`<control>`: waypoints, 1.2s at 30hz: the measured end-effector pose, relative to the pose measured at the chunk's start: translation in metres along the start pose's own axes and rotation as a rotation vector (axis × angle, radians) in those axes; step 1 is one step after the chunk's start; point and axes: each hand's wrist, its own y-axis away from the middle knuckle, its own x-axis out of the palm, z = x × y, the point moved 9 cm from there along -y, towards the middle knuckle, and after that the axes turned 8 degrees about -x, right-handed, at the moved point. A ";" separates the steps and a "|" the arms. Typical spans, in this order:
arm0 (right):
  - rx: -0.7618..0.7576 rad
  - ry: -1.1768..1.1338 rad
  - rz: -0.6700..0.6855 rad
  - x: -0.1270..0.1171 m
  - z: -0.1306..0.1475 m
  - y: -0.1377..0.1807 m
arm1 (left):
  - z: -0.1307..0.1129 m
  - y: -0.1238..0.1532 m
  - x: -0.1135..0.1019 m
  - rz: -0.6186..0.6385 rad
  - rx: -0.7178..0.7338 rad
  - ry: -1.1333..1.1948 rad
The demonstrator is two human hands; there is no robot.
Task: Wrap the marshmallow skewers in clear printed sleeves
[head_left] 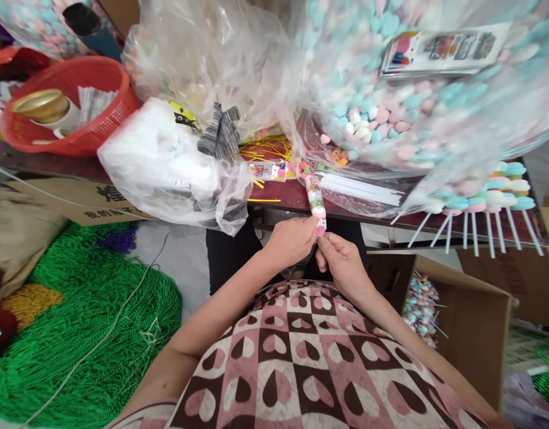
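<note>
At the near edge of the table I hold a marshmallow candy skewer (316,201) in a clear printed bag, its far end pointing away from me. My left hand (291,241) is closed round its near end. Right beside it, my right hand (344,260) has thumb and fingers pinched together at the bag's bottom end; the stick there is hidden. Just beyond lie a flat printed bag (267,171), yellow twist ties (267,147) and white sticks (363,188). Several finished-looking marshmallow skewers (493,202) lie at the table's right, sticks overhanging the edge.
A large clear bag of pastel marshmallows (390,113) fills the back right, with a stack of printed bags (444,50) on it. A red basket (73,134) stands left, near a white plastic bag (167,161). Green bead strands (99,316) cover the floor; an open carton (471,333) holds wrapped candies.
</note>
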 end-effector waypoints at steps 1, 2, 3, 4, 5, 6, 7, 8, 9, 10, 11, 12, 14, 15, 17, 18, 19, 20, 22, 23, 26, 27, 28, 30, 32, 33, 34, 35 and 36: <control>-0.003 0.000 0.002 0.000 0.001 -0.001 | 0.000 0.002 -0.001 0.010 0.008 0.050; -0.005 0.001 0.002 -0.001 0.002 -0.001 | 0.001 0.004 -0.003 0.017 0.012 0.118; -0.005 0.005 0.002 -0.001 0.003 -0.002 | 0.004 0.006 -0.005 0.021 0.010 0.206; -0.005 0.009 -0.001 -0.001 0.005 -0.002 | 0.007 0.008 -0.008 0.023 -0.001 0.317; -0.004 0.013 -0.003 -0.001 0.006 -0.003 | 0.012 0.010 -0.011 0.018 -0.024 0.450; -0.001 0.016 -0.003 -0.001 0.007 -0.003 | 0.019 0.011 -0.014 0.007 -0.061 0.603; 0.001 0.018 0.000 0.000 0.009 -0.002 | 0.027 0.011 -0.015 -0.013 -0.116 0.768; 0.001 0.019 0.004 0.001 0.010 -0.002 | 0.034 0.011 -0.015 -0.030 -0.181 0.935; 0.001 0.021 0.011 0.003 0.011 -0.001 | 0.039 0.010 -0.012 -0.034 -0.242 1.091; 0.001 0.027 0.020 0.004 0.012 -0.001 | 0.041 0.008 -0.007 -0.024 -0.287 1.230; -0.001 0.038 0.031 0.006 0.013 0.000 | 0.038 0.005 -0.001 0.008 -0.307 1.349; -0.006 0.057 0.041 0.008 0.014 0.000 | 0.032 0.002 0.004 0.057 -0.303 1.448; -0.025 0.101 0.060 0.010 0.017 0.001 | 0.017 -0.003 0.012 0.143 -0.281 1.591; -0.037 0.119 0.064 0.011 0.018 0.001 | 0.012 -0.005 0.015 0.164 -0.288 1.643; -0.055 0.134 0.059 0.011 0.020 0.000 | 0.006 -0.005 0.021 0.190 -0.337 1.722; -0.059 0.131 0.051 0.011 0.020 0.000 | 0.005 -0.005 0.024 0.196 -0.365 1.752; -0.057 0.125 0.042 0.011 0.020 0.000 | 0.004 -0.004 0.026 0.205 -0.386 1.774; -0.052 0.119 0.032 0.011 0.019 -0.001 | 0.002 -0.003 0.029 0.219 -0.401 1.786; -0.039 0.108 0.018 0.011 0.017 -0.001 | 0.001 -0.002 0.033 0.243 -0.420 1.787; -0.030 0.101 0.016 0.011 0.016 -0.001 | 0.001 -0.001 0.035 0.253 -0.426 1.783; -0.005 0.095 0.068 0.009 0.017 -0.001 | 0.002 0.001 0.038 0.268 -0.426 1.796; 0.000 0.110 0.119 0.009 0.019 -0.001 | 0.002 0.002 0.036 0.270 -0.421 1.805; -0.005 0.140 0.177 0.007 0.023 -0.001 | 0.004 0.002 0.033 0.265 -0.411 1.815; -0.050 0.222 0.242 -0.004 0.035 -0.004 | 0.006 0.004 0.023 0.235 -0.370 1.834; -0.127 0.230 0.133 -0.027 0.051 -0.012 | 0.004 0.006 0.012 0.219 -0.305 1.847; -0.157 0.176 0.046 -0.039 0.058 -0.016 | 0.000 0.007 0.007 0.235 -0.264 1.855; -0.170 0.096 -0.027 -0.048 0.062 -0.020 | -0.007 0.008 0.006 0.282 -0.221 1.866; -0.158 -0.001 -0.059 -0.051 0.063 -0.024 | -0.016 0.010 0.007 0.363 -0.179 1.878; -0.124 -0.101 -0.045 -0.048 0.061 -0.027 | -0.027 0.013 0.009 0.463 -0.136 1.889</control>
